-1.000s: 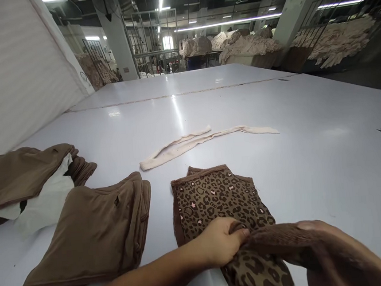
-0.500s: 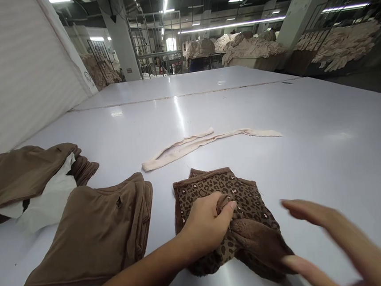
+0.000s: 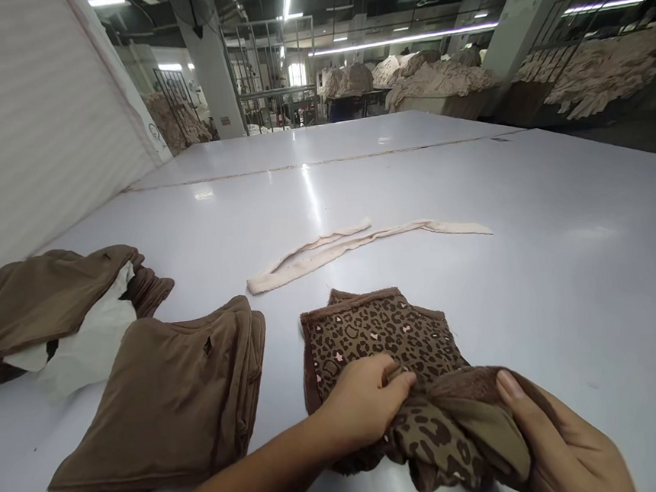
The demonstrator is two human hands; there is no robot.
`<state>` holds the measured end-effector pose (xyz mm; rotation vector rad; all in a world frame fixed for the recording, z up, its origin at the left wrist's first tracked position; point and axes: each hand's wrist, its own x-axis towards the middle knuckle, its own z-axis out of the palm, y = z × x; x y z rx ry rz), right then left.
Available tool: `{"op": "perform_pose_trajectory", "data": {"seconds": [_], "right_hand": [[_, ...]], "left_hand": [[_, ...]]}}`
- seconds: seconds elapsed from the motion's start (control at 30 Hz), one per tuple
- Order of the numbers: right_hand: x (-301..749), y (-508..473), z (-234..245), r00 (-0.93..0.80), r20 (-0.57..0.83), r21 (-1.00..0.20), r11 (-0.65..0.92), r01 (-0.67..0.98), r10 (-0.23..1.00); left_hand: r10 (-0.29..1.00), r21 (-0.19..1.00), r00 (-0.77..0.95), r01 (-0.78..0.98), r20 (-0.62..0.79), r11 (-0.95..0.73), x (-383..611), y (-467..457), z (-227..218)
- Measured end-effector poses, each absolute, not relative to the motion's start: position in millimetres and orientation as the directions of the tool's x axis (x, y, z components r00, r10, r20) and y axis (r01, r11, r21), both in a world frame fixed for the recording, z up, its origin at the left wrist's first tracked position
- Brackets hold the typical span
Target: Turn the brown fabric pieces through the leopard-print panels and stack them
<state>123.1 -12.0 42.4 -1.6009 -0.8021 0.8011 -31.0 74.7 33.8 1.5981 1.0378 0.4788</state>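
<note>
The leopard-print cloth [image 3: 364,331] lies on the pale tabletop [image 3: 567,294] toward half past five in the view. Its long axis runs from about eleven o'clock down to five: the flat, brown-trimmed hem faces twelve, and the bunched, partly turned-out end points toward five, showing plush and a plain olive-brown face. The left hand [image 3: 368,403], at the cloth's middle, has thumb and fingers drawn together on a gathered fold. The right hand [image 3: 563,436], at its five o'clock end, pinches the plush edge, thumb on top; its fingers are mostly hidden, so how far they curl under cannot be told.

From the cloth, a narrow bare gap separates its left edge from the brown fabric stack [image 3: 158,399] at nine o'clock. Farther off, toward ten, lie another brown stack [image 3: 40,302] and a white sheet [image 3: 96,347]. A pale fabric strip [image 3: 318,261] stretches roughly nine to three, near the hem at twelve. The widest open room spans one to three o'clock, reaching the table's far right edge.
</note>
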Motion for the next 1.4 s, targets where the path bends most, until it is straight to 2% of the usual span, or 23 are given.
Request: {"op": "perform_pose_trajectory", "data": {"seconds": [0.07,0.13,0.17,0.23,0.27,0.33,0.4,0.5,0.6,0.73,0.8,0.87,0.9,0.93,0.97,1.0,1.07,1.13,1.23,1.4], "right_hand": [[123,-8,39,0.582,-0.221,-0.972,-0.224,-0.069,0.782],[125,-5,38,0.595,-0.272,-0.962,-0.222,-0.157,0.757],[125,-5,39,0.584,-0.286,-0.958,-0.206,-0.202,0.760],[123,-5,42,0.517,-0.301,-0.942,-0.166,-0.290,0.802],[121,-5,44,0.474,-0.293,-0.935,-0.144,-0.325,0.830],[118,-5,46,0.410,-0.250,-0.925,-0.092,-0.367,0.877],[116,-5,49,0.400,-0.216,-0.921,-0.051,-0.385,0.891],[120,-4,51,0.484,-0.284,-0.913,-0.078,-0.401,0.828],[127,1,52,0.578,-0.332,-0.913,-0.101,-0.395,0.746],[131,12,49,0.529,-0.347,-0.911,-0.145,-0.386,0.775],[133,13,46,0.489,-0.328,-0.935,-0.205,-0.289,0.808],[136,9,44,0.560,-0.150,-0.976,-0.212,0.047,0.814],[138,5,43,0.573,0.019,-0.942,-0.178,0.285,0.819],[139,2,43,0.514,0.211,-0.844,-0.111,0.525,0.831],[140,-1,43,0.389,0.381,-0.696,-0.016,0.717,0.839],[140,-3,43,0.228,0.492,-0.545,0.093,0.833,0.840],[140,-4,44,-0.073,0.546,-0.323,0.290,0.901,0.835],[138,0,44,-0.211,0.497,-0.279,0.385,0.880,0.842],[137,8,42,-0.222,0.479,-0.342,0.414,0.844,0.849],[140,23,33,-0.025,0.547,-0.360,0.262,0.895,0.837]], "left_hand": [[0.914,0.883,0.398,0.395,0.085,-0.254,-37,71,54],[0.819,0.731,0.403,0.392,0.409,-0.558,-41,66,72],[0.741,0.643,0.461,0.383,0.489,-0.663,-42,64,78],[0.647,0.527,0.591,0.396,0.481,-0.752,-42,61,80],[0.639,0.518,0.638,0.406,0.429,-0.753,-41,61,78],[0.624,0.576,0.705,0.370,0.338,-0.729,-39,63,69],[0.558,0.645,0.769,0.260,0.312,-0.719,-38,65,58],[0.489,0.698,0.810,0.145,0.323,-0.702,-38,60,47],[0.490,0.752,0.806,0.088,0.332,-0.653,-39,49,43],[0.532,0.805,0.794,0.094,0.294,-0.586,-43,46,46],[0.574,0.817,0.783,0.155,0.241,-0.556,-48,53,47],[0.634,0.828,0.750,0.225,0.189,-0.513,-52,62,49],[0.660,0.838,0.733,0.247,0.167,-0.486,-54,66,50],[0.676,0.850,0.722,0.257,0.148,-0.460,-55,71,51],[0.680,0.860,0.721,0.258,0.132,-0.440,-56,74,53],[0.674,0.869,0.728,0.249,0.124,-0.428,-56,77,55],[0.652,0.878,0.746,0.216,0.134,-0.428,-56,81,59],[0.626,0.866,0.762,0.191,0.165,-0.462,-55,83,63],[0.575,0.799,0.796,0.218,0.186,-0.561,-54,80,64],[0.414,0.644,0.879,0.177,0.237,-0.744,-50,65,56]]}}
